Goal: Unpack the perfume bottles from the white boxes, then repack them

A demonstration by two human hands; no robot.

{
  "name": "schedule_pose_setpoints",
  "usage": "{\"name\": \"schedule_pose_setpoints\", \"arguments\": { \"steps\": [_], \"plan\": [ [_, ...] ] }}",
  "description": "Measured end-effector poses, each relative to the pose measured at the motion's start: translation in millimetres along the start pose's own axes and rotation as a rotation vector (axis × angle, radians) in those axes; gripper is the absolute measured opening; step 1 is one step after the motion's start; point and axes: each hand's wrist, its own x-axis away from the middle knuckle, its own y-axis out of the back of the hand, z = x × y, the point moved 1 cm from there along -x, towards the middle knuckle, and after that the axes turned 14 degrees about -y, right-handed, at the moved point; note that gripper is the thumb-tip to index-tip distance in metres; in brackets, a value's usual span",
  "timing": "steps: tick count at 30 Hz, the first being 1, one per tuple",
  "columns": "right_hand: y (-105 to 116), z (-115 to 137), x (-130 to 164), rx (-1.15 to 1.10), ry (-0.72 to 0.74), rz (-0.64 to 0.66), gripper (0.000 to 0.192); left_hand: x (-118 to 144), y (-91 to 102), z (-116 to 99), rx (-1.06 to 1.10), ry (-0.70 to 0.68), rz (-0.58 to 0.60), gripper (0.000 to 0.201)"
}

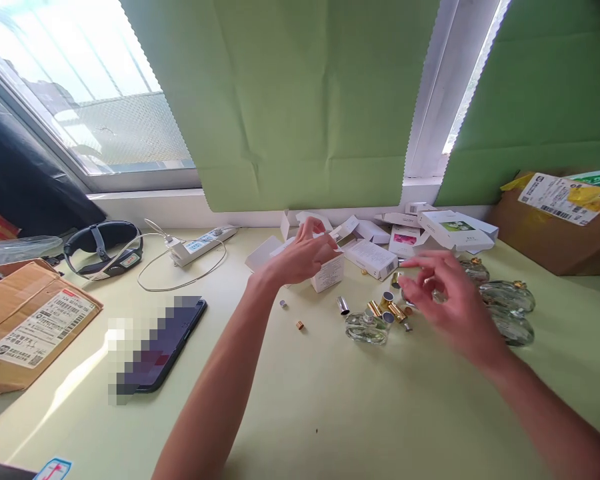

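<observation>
My left hand (305, 257) reaches over the white cartons at the back of the table. Its fingers bend down onto a small white box (329, 274), with the fingertips partly hidden. Farther right, my right hand (447, 303) hovers slightly blurred, thumb and fingers apart and nothing visible between them. Left of it lie several gold and silver caps (396, 312) and a clear glass bottle (367, 329). More glass bottles (507, 297) lie beyond its right side. A silver cap (343, 305) and a small copper-coloured piece (300, 325) rest between the hands.
Several opened white cartons (453, 230) are heaped along the windowsill. Cardboard boxes stand at the right (555, 230) and left (35, 327). A phone (167, 347), a power strip (203, 245) with a looping white cable and a black head strap (103, 250) occupy the left side.
</observation>
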Motion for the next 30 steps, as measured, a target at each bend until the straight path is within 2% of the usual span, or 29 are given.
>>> {"name": "schedule_pose_setpoints", "arguments": {
  "steps": [3, 5, 8, 9, 10, 13, 16, 24, 30],
  "plan": [
    [12.5, 17.0, -65.3, 0.455, -0.020, -0.009, 0.018, 0.3, 1.2, 2.4, -0.008, 0.014, 0.047, 0.040],
    [8.5, 16.7, -114.2, 0.583, -0.069, 0.048, 0.021, 1.0, 3.1, 2.7, -0.015, 0.077, 0.099, 0.043],
    [-15.9, -0.1, -170.6, 0.742, -0.165, 0.165, 0.032, 2.8, 5.3, 2.2, -0.028, 0.126, 0.139, 0.051],
    [-26.7, -8.1, -182.1, 0.791, -0.199, 0.190, 0.029, 3.4, 5.4, 2.1, -0.027, 0.114, 0.147, 0.053],
    [-37.8, -16.2, -189.9, 0.833, -0.225, 0.209, 0.034, 4.0, 5.2, 2.2, -0.024, 0.096, 0.154, 0.056],
    [-66.7, -36.9, -198.7, 0.926, -0.276, 0.212, 0.035, 5.1, 3.0, 2.6, -0.010, 0.054, 0.182, 0.066],
    [-82.6, -48.3, -200.8, 0.975, -0.283, 0.203, 0.037, 5.1, 0.5, 1.9, 0.003, 0.068, 0.210, 0.069],
    [-89.1, -50.0, -210.5, 0.979, -0.231, 0.234, 0.036, 4.0, -0.8, -4.4, 0.015, 0.098, 0.199, 0.064],
    [-97.9, -57.7, -211.8, 0.856, -0.171, 0.196, 0.036, 3.7, -1.6, -4.9, 0.022, 0.071, 0.192, 0.065]
  ]
}}
